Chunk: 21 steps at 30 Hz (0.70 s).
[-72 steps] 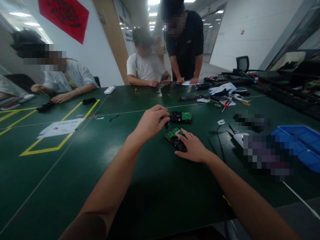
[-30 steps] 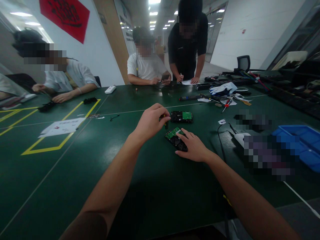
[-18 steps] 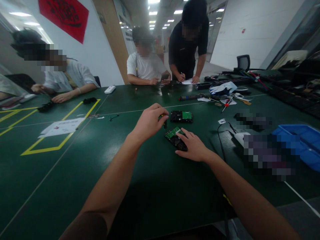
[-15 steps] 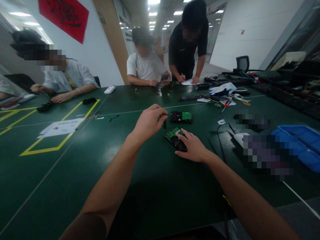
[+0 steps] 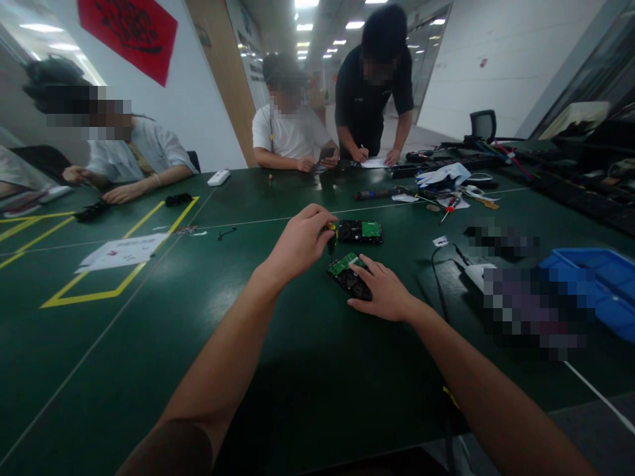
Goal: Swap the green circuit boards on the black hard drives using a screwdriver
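My left hand [image 5: 307, 241] is closed around a small screwdriver [image 5: 332, 239] with a yellow and black handle. It points down at the far left corner of a tilted hard drive [image 5: 350, 274]; whether its tip touches a screw I cannot tell. Across the right part of that drive lies my right hand [image 5: 384, 287], fingers over the top and thumb at the near edge, gripping it against the table. The drive's green circuit board faces up. Just beyond, a second hard drive [image 5: 361, 231] lies flat, also board side up.
On the right are a cable [image 5: 436, 284], a white power strip [image 5: 479, 272] and a blue bin [image 5: 595, 284]. Tools and a white glove [image 5: 444, 175] lie at the back right. Paper sheets [image 5: 124, 251] lie left, within yellow tape. Several people are across the table.
My left hand has shifted slightly right with the screwdriver, and more of its yellow handle shows. My right hand and both drives stay in place.
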Available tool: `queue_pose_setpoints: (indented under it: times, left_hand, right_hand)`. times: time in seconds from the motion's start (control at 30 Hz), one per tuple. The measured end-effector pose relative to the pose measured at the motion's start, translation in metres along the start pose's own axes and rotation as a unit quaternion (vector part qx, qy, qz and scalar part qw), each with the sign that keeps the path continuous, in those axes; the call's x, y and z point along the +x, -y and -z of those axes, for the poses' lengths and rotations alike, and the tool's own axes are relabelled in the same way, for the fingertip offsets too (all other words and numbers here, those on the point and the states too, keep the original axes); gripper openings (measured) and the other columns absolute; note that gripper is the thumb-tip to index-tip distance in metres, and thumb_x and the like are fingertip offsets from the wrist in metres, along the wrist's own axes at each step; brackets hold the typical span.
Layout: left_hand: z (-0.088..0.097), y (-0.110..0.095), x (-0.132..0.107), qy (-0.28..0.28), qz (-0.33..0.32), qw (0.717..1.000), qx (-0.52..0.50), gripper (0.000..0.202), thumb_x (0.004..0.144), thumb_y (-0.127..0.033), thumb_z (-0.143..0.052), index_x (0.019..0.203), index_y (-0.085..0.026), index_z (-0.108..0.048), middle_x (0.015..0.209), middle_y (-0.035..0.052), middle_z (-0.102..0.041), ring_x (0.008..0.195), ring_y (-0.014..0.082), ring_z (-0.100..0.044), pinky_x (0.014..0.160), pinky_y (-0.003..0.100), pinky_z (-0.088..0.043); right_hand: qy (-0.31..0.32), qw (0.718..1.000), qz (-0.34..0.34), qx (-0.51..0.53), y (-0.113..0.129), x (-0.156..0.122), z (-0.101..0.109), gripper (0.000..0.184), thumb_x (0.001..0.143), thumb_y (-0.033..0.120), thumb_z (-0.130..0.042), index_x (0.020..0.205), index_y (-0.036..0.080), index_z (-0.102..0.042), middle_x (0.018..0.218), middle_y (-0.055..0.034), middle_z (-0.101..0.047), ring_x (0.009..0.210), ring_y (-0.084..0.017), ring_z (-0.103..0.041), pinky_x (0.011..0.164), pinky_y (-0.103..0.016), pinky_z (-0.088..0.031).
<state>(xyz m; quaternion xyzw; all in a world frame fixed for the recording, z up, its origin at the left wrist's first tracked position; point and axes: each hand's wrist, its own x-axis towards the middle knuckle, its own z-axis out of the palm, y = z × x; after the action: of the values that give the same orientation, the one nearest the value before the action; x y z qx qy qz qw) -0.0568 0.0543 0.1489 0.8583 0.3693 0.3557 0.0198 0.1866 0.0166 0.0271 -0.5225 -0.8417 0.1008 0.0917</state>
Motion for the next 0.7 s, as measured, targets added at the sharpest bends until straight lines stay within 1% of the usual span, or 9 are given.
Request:
queue_pose_setpoints:
  times: [0.2, 0.33, 0.53, 0.6, 0.7]
  left_hand:
    - [-0.0009, 0.0031, -0.0006, 0.014, -0.014, 1.000, 0.002, 0.017, 0.094, -0.010, -0.059, 0.104, -0.017, -0.070, 0.110, 0.0090, -0.068, 0.102, 0.0204, -0.065, 0.095, 0.037, -0.054]
    - [-0.0008, 0.0024, -0.0009, 0.017, -0.011, 1.000, 0.013, 0.014, 0.096, -0.015, -0.059, 0.105, -0.017, -0.070, 0.106, 0.0085, -0.068, 0.101, 0.0206, -0.065, 0.093, 0.037, -0.053]
    - [0.0004, 0.0025, -0.0013, -0.002, 0.000, 1.000, 0.026, 0.011, 0.097, -0.024, -0.064, 0.098, -0.019, -0.073, 0.098, 0.0065, -0.065, 0.088, 0.0185, -0.063, 0.081, 0.034, -0.052]
    - [0.0003, 0.0042, -0.0015, -0.008, -0.002, 1.000, 0.029, 0.010, 0.096, -0.023, -0.065, 0.097, -0.020, -0.074, 0.097, 0.0061, -0.065, 0.087, 0.0183, -0.063, 0.080, 0.033, -0.052]
    - [0.0000, 0.0062, -0.0016, -0.009, -0.005, 1.000, 0.025, 0.012, 0.096, -0.020, -0.063, 0.099, -0.020, -0.074, 0.098, 0.0062, -0.067, 0.090, 0.0188, -0.064, 0.083, 0.034, -0.052]
  right_hand:
    - [-0.001, 1.000, 0.002, 0.001, -0.0007, -0.0003, -0.0009, 0.094, 0.083, 0.078, -0.058, 0.159, 0.027, -0.039, 0.171, -0.0136, -0.022, 0.149, -0.045, -0.032, 0.117, -0.060, -0.031]
    - [-0.003, 1.000, 0.002, -0.001, -0.0006, -0.0003, -0.0012, 0.094, 0.084, 0.077, -0.059, 0.160, 0.026, -0.039, 0.171, -0.0156, -0.022, 0.149, -0.045, -0.032, 0.117, -0.060, -0.031]
    - [-0.003, 1.000, 0.005, 0.001, 0.0001, -0.0001, 0.0000, 0.095, 0.084, 0.076, -0.060, 0.160, 0.024, -0.038, 0.170, -0.0174, -0.022, 0.148, -0.045, -0.034, 0.115, -0.060, -0.033]
    - [0.001, 1.000, 0.003, 0.002, 0.0002, -0.0001, 0.0005, 0.095, 0.084, 0.076, -0.060, 0.160, 0.025, -0.038, 0.170, -0.0173, -0.022, 0.148, -0.046, -0.032, 0.116, -0.061, -0.033]
    - [0.005, 1.000, -0.003, 0.007, 0.0004, -0.0002, 0.0010, 0.094, 0.083, 0.077, -0.059, 0.160, 0.027, -0.038, 0.171, -0.0151, -0.021, 0.149, -0.045, -0.031, 0.116, -0.061, -0.031]
